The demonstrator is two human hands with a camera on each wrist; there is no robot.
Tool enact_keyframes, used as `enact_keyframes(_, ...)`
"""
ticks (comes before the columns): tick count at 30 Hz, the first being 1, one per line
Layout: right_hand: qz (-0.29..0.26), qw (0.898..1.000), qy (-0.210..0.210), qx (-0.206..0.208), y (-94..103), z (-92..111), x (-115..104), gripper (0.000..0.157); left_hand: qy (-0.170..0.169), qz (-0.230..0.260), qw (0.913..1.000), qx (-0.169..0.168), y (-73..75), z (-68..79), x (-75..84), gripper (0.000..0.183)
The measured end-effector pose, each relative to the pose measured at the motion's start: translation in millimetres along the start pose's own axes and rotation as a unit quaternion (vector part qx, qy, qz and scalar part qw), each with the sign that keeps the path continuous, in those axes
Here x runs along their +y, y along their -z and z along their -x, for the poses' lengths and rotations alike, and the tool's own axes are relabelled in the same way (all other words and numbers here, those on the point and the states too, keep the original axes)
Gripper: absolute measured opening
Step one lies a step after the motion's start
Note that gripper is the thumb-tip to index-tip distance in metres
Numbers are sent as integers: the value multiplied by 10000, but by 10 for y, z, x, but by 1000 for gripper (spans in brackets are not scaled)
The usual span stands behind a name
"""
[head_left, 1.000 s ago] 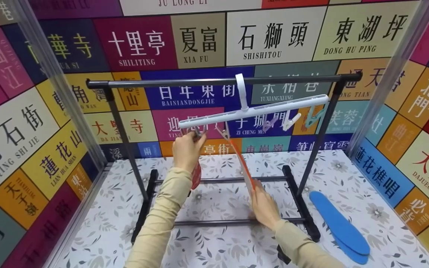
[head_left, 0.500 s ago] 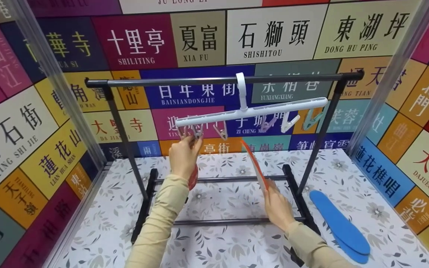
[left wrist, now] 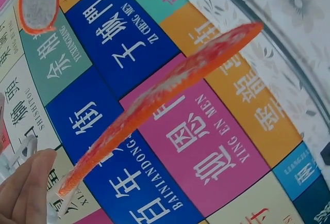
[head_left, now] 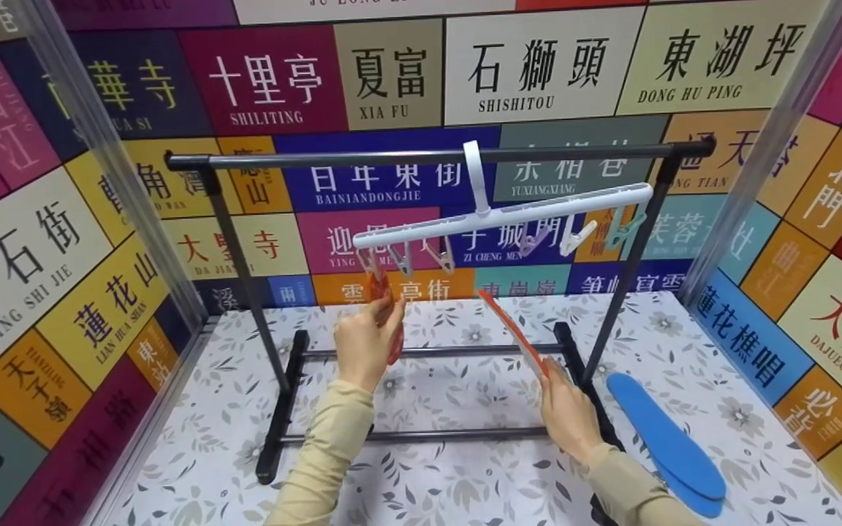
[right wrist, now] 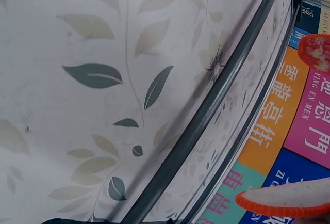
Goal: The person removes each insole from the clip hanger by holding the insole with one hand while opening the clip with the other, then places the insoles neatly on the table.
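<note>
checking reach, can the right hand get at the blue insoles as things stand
Probably not just yet: the right hand holds an orange-edged insole. Otherwise the way looks free, as the blue insoles lie in the open beside the right sleeve.

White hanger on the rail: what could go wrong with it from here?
The hanger hangs by a single hook on the rail and dips toward the person's left, so it might swing or slide if jostled.

The hanging insole seems held only at its top end, so it could slip off if that grip is weak.

The other insole, in the right hand, might bump the hanger if raised carelessly.
</note>
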State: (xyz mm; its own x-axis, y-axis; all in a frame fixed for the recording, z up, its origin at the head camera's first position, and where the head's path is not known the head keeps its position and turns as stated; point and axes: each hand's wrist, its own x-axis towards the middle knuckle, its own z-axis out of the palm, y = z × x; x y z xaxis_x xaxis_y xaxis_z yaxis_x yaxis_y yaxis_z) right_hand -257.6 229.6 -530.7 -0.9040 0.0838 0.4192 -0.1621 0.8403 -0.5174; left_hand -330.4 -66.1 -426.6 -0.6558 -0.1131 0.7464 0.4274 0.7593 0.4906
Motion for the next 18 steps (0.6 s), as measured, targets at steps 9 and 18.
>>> enact_keyframes(9, 42, 9999, -94, -118, 112, 40, 97, 42, 333, 80, 9992, -219, -46, 228, -96, 31)
enact_keyframes(18, 203, 9996, -191, -101, 222, 117, 231, 42, 693, -156, 9944, -785, -110, 470, -140, 40)
